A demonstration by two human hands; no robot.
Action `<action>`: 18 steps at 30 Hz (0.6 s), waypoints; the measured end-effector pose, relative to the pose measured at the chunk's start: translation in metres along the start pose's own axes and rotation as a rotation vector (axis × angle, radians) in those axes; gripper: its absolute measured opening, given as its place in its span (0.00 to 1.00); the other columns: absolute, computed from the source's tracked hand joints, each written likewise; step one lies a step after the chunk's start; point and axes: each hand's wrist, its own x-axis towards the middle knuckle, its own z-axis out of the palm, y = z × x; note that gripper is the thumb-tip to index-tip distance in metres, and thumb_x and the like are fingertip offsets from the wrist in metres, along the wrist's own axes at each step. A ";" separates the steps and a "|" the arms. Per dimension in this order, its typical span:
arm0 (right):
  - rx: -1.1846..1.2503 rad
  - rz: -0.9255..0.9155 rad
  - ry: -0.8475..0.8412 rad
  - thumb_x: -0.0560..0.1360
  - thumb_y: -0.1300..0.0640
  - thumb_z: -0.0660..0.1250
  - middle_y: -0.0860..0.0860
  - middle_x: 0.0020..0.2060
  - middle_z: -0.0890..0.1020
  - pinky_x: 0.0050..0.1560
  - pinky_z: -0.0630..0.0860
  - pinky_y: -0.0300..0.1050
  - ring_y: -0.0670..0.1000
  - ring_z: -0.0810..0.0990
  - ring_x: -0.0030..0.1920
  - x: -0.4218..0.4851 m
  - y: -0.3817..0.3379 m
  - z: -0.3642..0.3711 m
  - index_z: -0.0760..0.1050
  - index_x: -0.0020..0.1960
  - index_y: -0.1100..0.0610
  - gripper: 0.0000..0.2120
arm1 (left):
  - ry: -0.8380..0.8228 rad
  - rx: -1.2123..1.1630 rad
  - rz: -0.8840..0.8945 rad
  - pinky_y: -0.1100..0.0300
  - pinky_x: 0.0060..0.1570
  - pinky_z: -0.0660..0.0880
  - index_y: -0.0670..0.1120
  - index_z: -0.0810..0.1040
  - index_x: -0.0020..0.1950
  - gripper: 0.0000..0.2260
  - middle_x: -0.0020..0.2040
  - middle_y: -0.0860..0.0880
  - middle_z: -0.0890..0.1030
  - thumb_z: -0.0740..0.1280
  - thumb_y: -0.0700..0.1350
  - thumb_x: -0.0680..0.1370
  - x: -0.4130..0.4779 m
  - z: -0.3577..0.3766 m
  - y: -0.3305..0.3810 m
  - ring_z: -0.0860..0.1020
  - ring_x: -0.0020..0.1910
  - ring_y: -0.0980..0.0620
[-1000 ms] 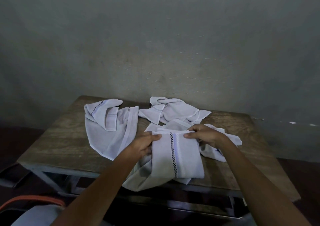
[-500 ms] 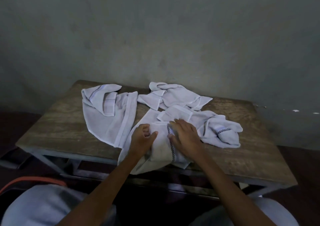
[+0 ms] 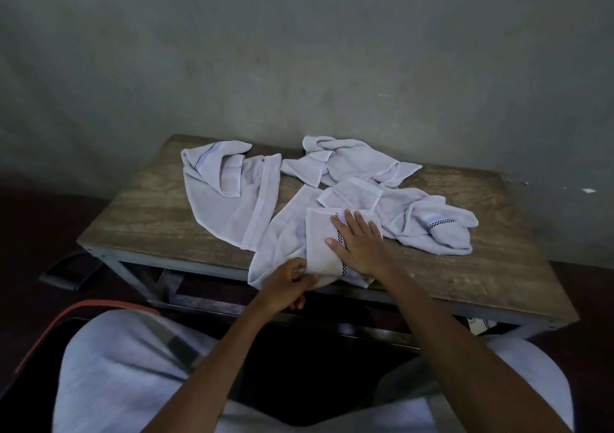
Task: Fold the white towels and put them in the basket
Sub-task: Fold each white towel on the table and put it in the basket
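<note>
A partly folded white towel (image 3: pixel 319 246) with a black checked stripe lies at the near edge of the wooden table (image 3: pixel 149 226). My right hand (image 3: pixel 358 243) presses flat on it, fingers straight. My left hand (image 3: pixel 287 284) pinches the towel's lower left corner at the table edge. Under it spreads another white towel (image 3: pixel 285 233). Three more unfolded white towels lie around: one at the left (image 3: pixel 229 196), one at the back (image 3: pixel 345 163), one at the right (image 3: pixel 435 226). No basket is in view.
A grey wall stands right behind the table. My knees in light trousers (image 3: pixel 126 373) are below the table's near edge. An orange curved rim (image 3: pixel 83 309) shows at the lower left, with a dark object (image 3: pixel 69 273) on the floor left of the table.
The towel that I held up by its top edge now lies on the table. My right hand has flattened onto it and my left hand has dropped to its lower corner.
</note>
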 end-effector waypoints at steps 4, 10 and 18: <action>0.015 0.016 0.020 0.79 0.37 0.46 0.50 0.77 0.42 0.74 0.40 0.54 0.51 0.39 0.77 0.001 -0.001 0.001 0.44 0.77 0.45 0.30 | -0.004 0.050 -0.006 0.63 0.22 0.69 0.42 0.72 0.48 0.10 0.32 0.49 0.78 0.65 0.49 0.78 0.000 0.002 0.006 0.74 0.21 0.54; 0.140 -0.009 0.017 0.79 0.39 0.51 0.52 0.77 0.45 0.74 0.41 0.54 0.52 0.42 0.77 0.002 0.000 -0.003 0.49 0.77 0.48 0.30 | 0.217 0.181 -0.027 0.64 0.20 0.69 0.45 0.68 0.38 0.16 0.27 0.49 0.76 0.68 0.55 0.74 0.007 -0.004 0.013 0.74 0.19 0.54; 0.395 0.325 0.350 0.70 0.41 0.60 0.58 0.55 0.76 0.57 0.71 0.53 0.59 0.73 0.58 -0.027 0.032 -0.010 0.71 0.61 0.59 0.27 | 0.280 0.233 -0.006 0.57 0.48 0.72 0.42 0.72 0.53 0.16 0.49 0.45 0.78 0.65 0.54 0.76 0.050 -0.007 0.034 0.76 0.49 0.46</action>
